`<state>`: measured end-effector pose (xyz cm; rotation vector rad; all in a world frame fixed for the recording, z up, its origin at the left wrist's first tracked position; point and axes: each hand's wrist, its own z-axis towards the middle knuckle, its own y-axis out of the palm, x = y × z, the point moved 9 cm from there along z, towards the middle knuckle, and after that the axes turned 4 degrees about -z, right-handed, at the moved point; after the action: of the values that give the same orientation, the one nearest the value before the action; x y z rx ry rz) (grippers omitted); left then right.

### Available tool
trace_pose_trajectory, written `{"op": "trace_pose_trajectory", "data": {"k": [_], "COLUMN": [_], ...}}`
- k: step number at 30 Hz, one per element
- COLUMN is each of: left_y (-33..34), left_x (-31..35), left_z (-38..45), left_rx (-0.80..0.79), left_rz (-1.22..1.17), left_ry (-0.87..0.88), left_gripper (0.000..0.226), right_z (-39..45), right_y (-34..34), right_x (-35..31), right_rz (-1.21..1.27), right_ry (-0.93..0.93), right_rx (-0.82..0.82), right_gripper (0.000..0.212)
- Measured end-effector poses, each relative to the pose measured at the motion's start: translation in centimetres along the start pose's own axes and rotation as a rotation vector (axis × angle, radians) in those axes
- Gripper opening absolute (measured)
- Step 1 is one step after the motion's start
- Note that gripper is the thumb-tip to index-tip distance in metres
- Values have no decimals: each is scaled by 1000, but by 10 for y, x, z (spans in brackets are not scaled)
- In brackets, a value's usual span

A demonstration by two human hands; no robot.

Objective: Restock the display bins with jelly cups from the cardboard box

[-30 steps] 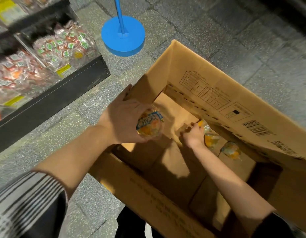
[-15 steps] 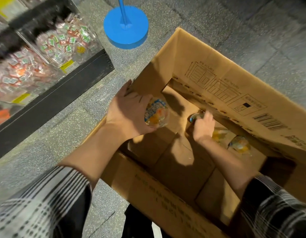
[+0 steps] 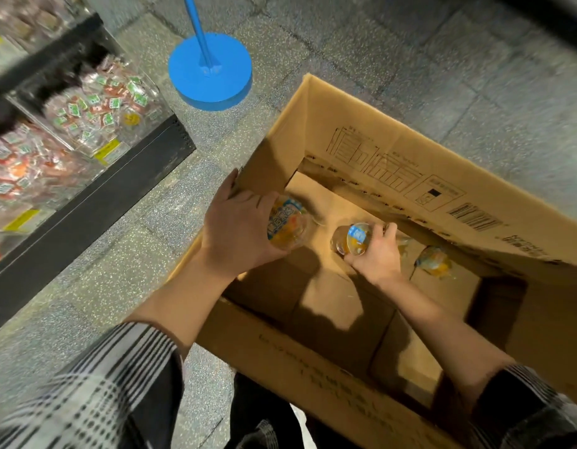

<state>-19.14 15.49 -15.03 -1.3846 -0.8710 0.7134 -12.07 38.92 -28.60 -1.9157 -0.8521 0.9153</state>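
A large open cardboard box [image 3: 394,157] stands on the floor in front of me. My left hand [image 3: 238,228] grips a clear jelly cup [image 3: 288,226] with orange fruit and a blue-printed lid, just inside the box's left wall. Deeper in the box, my right hand [image 3: 376,254] holds a second jelly cup [image 3: 352,243] lifted off the bottom. One more jelly cup [image 3: 434,262] lies on the box floor to the right. Clear display bins [image 3: 102,105] with wrapped snacks sit at the upper left.
A black shelf base [image 3: 95,202] runs along the left under the bins. A blue round stand base [image 3: 211,71] with a pole stands on the grey speckled floor [image 3: 410,59] beyond the box. The box's far flap stands upright.
My right hand has picked a jelly cup up from the box bottom and raised it toward the left hand. The left hand keeps its cup.
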Motion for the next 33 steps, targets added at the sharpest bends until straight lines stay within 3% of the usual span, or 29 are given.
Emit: {"op": "trace_pose_trajectory", "data": {"k": [3, 7, 12, 14, 17, 21, 27, 30, 33], "left_y": [1, -17, -64, -73, -102, -149, -217, -248, -272], "left_x": [7, 37, 142, 159, 234, 348, 525, 604, 671], "left_z": [-8, -20, -18, -11, -15, -34, -140, -227, -329], "left_rx": [-194, -258, -307, -352, -486, -499, -513, -536, -576], "left_rz": [-14, -273, -598, -699, -837, -875, -803, -865, -894], "left_ry": [24, 87, 418, 410, 490, 700, 1159, 1380, 1536], "left_gripper": [93, 83, 79, 85, 105, 97, 85, 90, 81], "right_z": [-34, -87, -165, -183, -254, -343, -510, -614, -729], "right_y": [-41, -112, -208, -226, -283, -330, -362, -359, -349], "right_x": [-16, -26, 4, 11, 53, 103, 195, 243, 276], "right_rz": [134, 168, 171, 137, 106, 105, 69, 62, 86], "right_ry": [-56, -127, -50, -49, 61, 192, 456, 614, 760], "right_rx": [27, 97, 146, 161, 316, 486, 687, 770, 890], "right_gripper": [83, 92, 109, 103, 89, 79, 83, 86, 89]}}
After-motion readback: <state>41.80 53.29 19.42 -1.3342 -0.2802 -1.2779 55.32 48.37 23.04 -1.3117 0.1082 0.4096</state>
